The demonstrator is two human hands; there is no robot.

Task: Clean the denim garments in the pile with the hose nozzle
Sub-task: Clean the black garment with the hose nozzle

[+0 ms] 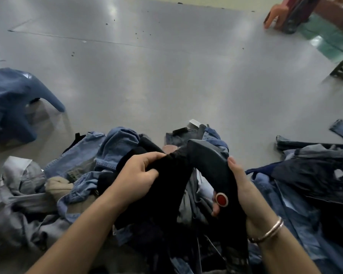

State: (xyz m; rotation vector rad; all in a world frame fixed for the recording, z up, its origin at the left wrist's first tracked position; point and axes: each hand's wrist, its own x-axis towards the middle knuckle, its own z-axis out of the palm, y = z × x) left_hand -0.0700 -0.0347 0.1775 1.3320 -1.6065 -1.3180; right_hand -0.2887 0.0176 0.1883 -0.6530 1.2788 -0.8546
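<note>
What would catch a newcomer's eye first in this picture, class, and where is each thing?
First, at centre, the left hand grips a black garment while the right hand holds a dark nozzle with a red button. Around them, along the bottom, spreads a pile of denim. At far left a blue stool stands on the grey floor.

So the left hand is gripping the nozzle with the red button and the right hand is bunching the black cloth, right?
No, the hands are swapped. In the head view, the right hand grips the nozzle with the red button, and the left hand bunches the black cloth.
</note>
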